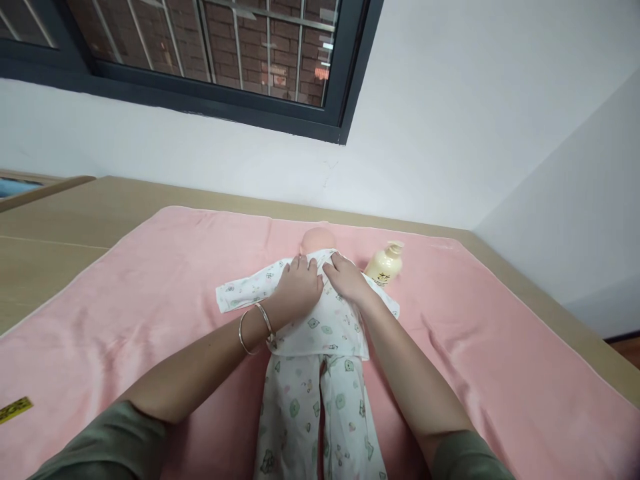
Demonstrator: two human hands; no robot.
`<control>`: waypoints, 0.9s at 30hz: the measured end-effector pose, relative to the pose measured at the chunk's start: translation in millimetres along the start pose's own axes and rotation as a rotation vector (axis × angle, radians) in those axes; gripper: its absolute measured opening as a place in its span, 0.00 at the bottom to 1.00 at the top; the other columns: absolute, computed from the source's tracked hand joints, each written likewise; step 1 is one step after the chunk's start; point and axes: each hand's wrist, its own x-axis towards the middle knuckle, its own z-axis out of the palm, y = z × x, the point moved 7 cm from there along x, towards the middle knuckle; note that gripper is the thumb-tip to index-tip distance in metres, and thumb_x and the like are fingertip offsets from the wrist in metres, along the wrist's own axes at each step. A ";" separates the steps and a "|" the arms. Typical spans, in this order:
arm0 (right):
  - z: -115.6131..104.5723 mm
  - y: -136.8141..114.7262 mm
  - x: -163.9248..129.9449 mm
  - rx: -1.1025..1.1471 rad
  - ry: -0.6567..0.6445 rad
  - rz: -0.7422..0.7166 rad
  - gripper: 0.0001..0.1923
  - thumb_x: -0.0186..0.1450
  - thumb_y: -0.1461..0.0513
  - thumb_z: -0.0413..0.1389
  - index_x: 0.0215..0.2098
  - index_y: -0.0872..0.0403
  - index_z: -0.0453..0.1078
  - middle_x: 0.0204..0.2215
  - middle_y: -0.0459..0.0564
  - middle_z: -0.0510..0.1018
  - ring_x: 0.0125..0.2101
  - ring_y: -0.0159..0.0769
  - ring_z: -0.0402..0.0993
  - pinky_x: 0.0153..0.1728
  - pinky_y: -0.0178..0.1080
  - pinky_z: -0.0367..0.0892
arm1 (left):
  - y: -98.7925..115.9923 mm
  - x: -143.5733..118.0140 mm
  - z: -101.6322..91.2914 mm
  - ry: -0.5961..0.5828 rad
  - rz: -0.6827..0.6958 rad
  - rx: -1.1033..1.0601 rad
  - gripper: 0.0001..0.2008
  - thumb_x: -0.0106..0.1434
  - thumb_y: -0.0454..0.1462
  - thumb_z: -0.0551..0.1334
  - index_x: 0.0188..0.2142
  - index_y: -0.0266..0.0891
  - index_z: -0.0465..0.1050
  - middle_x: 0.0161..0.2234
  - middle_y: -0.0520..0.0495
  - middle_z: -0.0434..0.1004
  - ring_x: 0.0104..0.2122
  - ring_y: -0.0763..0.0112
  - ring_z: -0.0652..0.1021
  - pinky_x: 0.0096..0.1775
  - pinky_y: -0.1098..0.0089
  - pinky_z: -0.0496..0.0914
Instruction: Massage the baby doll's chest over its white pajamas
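A doll lies on its back with its head toward the wall, dressed in a white printed long-sleeved top and matching trousers. My left hand rests on the chest of the top, fingers spread and stretched toward the neckline. Close beside it, my right hand has its thumb and finger at the collar edge, seemingly gripping the cloth. Its other fingers are hidden. One sleeve stretches out to the left; my right forearm partly covers the other.
A pale yellow pump bottle is just right of the doll's shoulder. Beneath everything spreads a wrinkled pink blanket on a wooden surface. A yellow patterned strip lies at far left. A white wall and dark-framed window stand behind.
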 end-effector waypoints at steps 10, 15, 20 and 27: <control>14.5 -34.4 -22.0 -0.183 0.031 0.006 0.29 0.75 0.61 0.39 0.70 0.67 0.56 0.69 0.68 0.61 0.69 0.53 0.55 0.68 0.49 0.49 | -31.4 21.3 11.7 -0.017 -0.053 -0.188 0.18 0.72 0.39 0.49 0.52 0.32 0.71 0.51 0.33 0.77 0.52 0.52 0.76 0.55 0.54 0.68; 12.4 -27.0 -16.4 -0.141 0.059 -0.019 0.29 0.75 0.61 0.40 0.70 0.65 0.56 0.69 0.65 0.62 0.68 0.50 0.56 0.68 0.49 0.48 | -29.5 17.9 13.0 0.035 -0.079 -0.182 0.21 0.72 0.39 0.48 0.56 0.30 0.69 0.53 0.32 0.77 0.54 0.52 0.76 0.55 0.54 0.68; 12.7 -26.2 -16.1 -0.131 0.073 -0.004 0.29 0.74 0.61 0.40 0.70 0.65 0.57 0.68 0.65 0.62 0.68 0.49 0.56 0.68 0.48 0.48 | -30.0 18.0 12.4 0.048 -0.074 -0.180 0.20 0.71 0.38 0.49 0.55 0.31 0.70 0.52 0.33 0.78 0.52 0.54 0.76 0.54 0.55 0.68; 11.6 -27.2 -16.9 -0.137 0.070 -0.005 0.29 0.74 0.61 0.40 0.70 0.65 0.57 0.68 0.65 0.62 0.68 0.51 0.57 0.69 0.48 0.48 | -29.2 17.3 12.0 0.032 -0.091 -0.183 0.22 0.73 0.39 0.47 0.57 0.29 0.69 0.54 0.32 0.77 0.55 0.52 0.75 0.56 0.53 0.67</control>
